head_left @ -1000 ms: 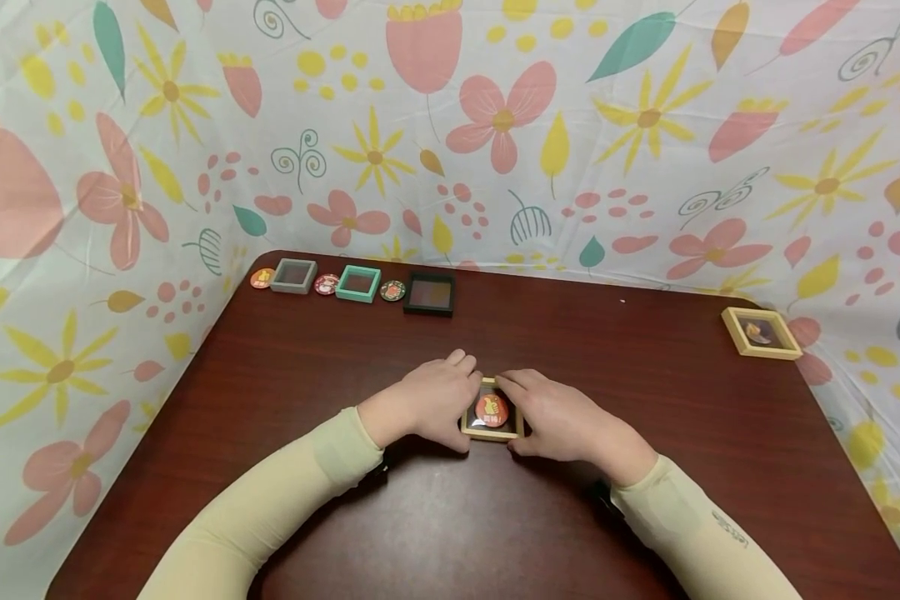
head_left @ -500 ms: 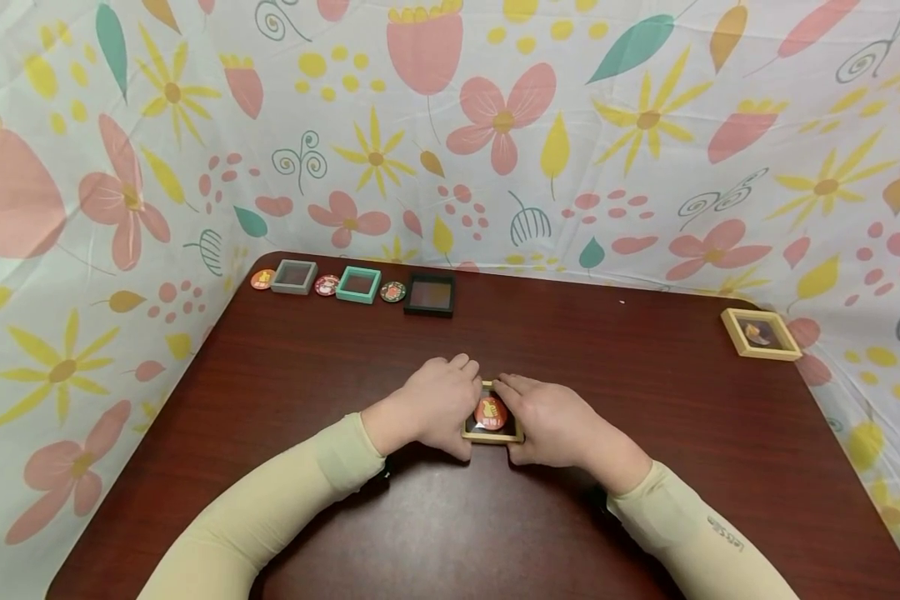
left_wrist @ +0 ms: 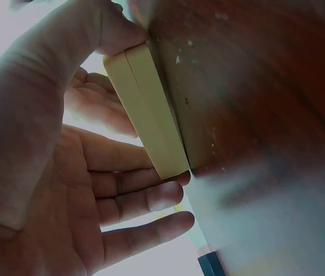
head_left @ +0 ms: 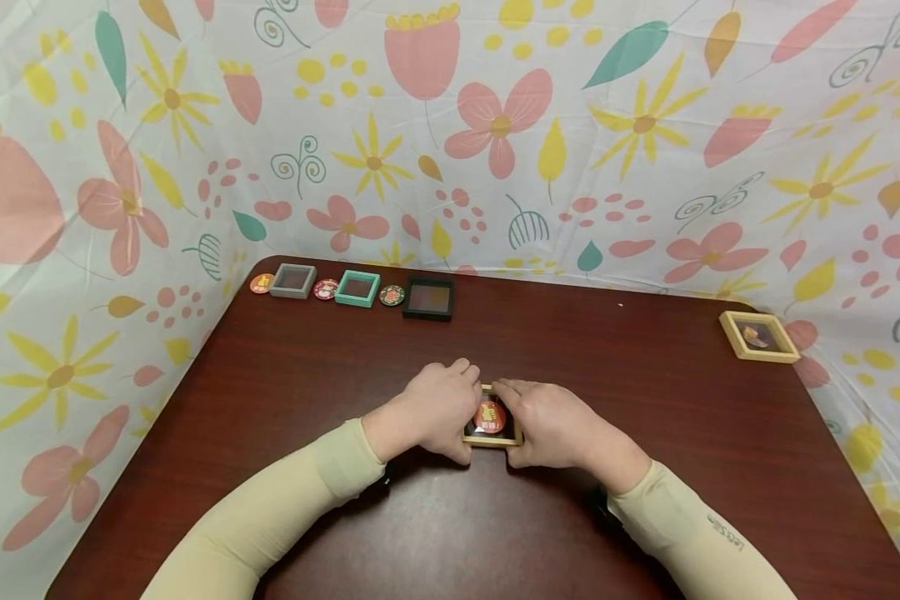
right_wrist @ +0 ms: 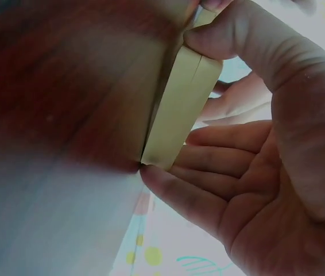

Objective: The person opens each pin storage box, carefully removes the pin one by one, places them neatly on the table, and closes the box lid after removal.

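Just below the centre of the head view, a person has a pale-yellow square display frame point(head_left: 492, 442) between both hands, a round orange-red badge point(head_left: 489, 417) showing in its dark window. The badge bears a yellow figure and white marks too small for me to read. The left hand point(head_left: 444, 408) grips the frame's left side, the right hand point(head_left: 551, 423) its right, each with the thumb on the near corner and fingers at the far end. From above, the hands cover most of both sides; the wrist views uncover them, showing a thin seam along each edge. Whether the underside sits flat on the tabletop point(head_left: 570, 333) I can't tell.

Toward the upper left stand a grey frame point(head_left: 292, 281), a teal frame point(head_left: 357, 288) and a black frame point(head_left: 429, 298), with an orange badge point(head_left: 262, 283), a red badge point(head_left: 326, 289) and a dark green badge point(head_left: 392, 295) among them. Another yellow frame point(head_left: 760, 337) lies at the right edge, its orange-and-white contents hard to make out. Both pale sleeves point(head_left: 270, 500) run off the bottom. A dark block point(left_wrist: 211, 264) is cut off at the bottom of the left wrist view.
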